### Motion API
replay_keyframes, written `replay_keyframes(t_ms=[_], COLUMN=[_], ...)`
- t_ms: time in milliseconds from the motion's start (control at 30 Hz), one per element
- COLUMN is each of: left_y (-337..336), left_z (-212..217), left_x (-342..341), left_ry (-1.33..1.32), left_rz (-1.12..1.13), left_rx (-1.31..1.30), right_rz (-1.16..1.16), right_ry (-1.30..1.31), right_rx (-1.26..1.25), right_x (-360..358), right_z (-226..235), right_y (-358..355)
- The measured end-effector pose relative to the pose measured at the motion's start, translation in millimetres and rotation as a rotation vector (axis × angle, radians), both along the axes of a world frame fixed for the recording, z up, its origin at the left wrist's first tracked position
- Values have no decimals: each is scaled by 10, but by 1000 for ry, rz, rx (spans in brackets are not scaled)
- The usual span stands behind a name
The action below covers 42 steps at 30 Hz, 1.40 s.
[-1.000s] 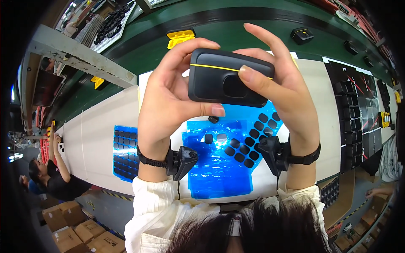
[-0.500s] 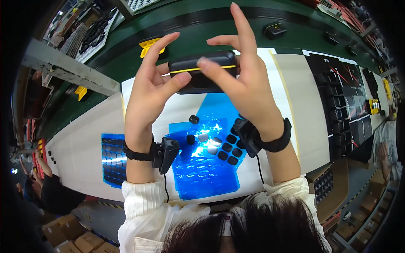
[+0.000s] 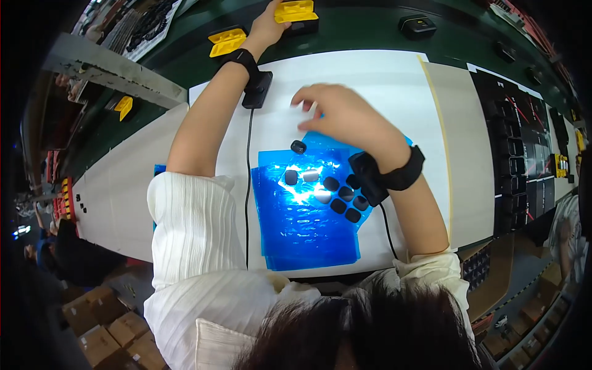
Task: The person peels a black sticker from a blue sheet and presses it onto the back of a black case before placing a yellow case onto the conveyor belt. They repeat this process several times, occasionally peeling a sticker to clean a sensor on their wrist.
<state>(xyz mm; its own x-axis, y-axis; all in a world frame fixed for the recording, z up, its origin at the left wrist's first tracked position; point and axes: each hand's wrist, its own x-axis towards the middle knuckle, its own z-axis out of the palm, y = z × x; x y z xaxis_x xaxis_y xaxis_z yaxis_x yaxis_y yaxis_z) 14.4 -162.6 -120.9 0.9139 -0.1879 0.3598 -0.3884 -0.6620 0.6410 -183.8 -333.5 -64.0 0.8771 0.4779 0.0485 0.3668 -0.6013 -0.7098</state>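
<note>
A white work table [image 3: 382, 80] fills the middle of the view, and beyond its far edge runs a dark green belt [image 3: 364, 31] that carries a small black unit [image 3: 417, 24] at the far right and a yellow clip [image 3: 227, 42] at the far left. To the right of the table lie black trays [image 3: 521, 148] with rows of dark parts; to the left sits a grey metal rail [image 3: 111, 74], with cardboard boxes [image 3: 111, 333] on the floor at the near left. The left hand [image 3: 269, 24] is stretched far across the table onto the belt, its fingers closed around the left end of a black device with a yellow cover [image 3: 297, 13]; that device lies flat on the belt at the far edge, its long axis running left to right, yellow face up. The right hand [image 3: 339, 114] hovers over the middle of the table, fingers loosely curled with the tips drawn together; whether they pinch anything cannot be told, since the fingertips are blurred. Just near of that hand lies a stack of blue film sheets [image 3: 308, 228], long side running near to far, bearing dark round pads [image 3: 338, 196] clustered toward its right far corner. One separate black pad [image 3: 298, 147] sits at the sheets' far edge. Both wrists wear black bands, each with a cable.
</note>
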Motion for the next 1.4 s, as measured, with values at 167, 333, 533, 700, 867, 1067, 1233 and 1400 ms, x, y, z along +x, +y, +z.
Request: replay_keyframes(t_ms=[167,333,533,700,867,1067,1233,1400], left_y=[85,-112,297,397,348,204,44,25], left_z=[60,750,735,806,942,1090,1004,806], left_x=[-81,-1201,-1933,-2054,-2170,-2326,-2333,-2273], left_ry=[-78,-148,-44,88,191,564,912,1095], left_rz=[202,-106,-108,-128,-241,-456,-598,-829], left_rx=[315,173,39,-138,-205,-507,-830,-1068], right_rz=[292,300,316,314,289,161,108,116], right_ry=[89,112,61,67,244,324,12,-219], right_rx=[-127,-122,-208,-163,77,481,268,307], right_x=[-71,-94,-76,-58,-60,-272,-450,-481], right_z=[-223,-281,-347,-305,-77,516,801,769], right_y=[142,73,154,188,123,-126,-132,-124])
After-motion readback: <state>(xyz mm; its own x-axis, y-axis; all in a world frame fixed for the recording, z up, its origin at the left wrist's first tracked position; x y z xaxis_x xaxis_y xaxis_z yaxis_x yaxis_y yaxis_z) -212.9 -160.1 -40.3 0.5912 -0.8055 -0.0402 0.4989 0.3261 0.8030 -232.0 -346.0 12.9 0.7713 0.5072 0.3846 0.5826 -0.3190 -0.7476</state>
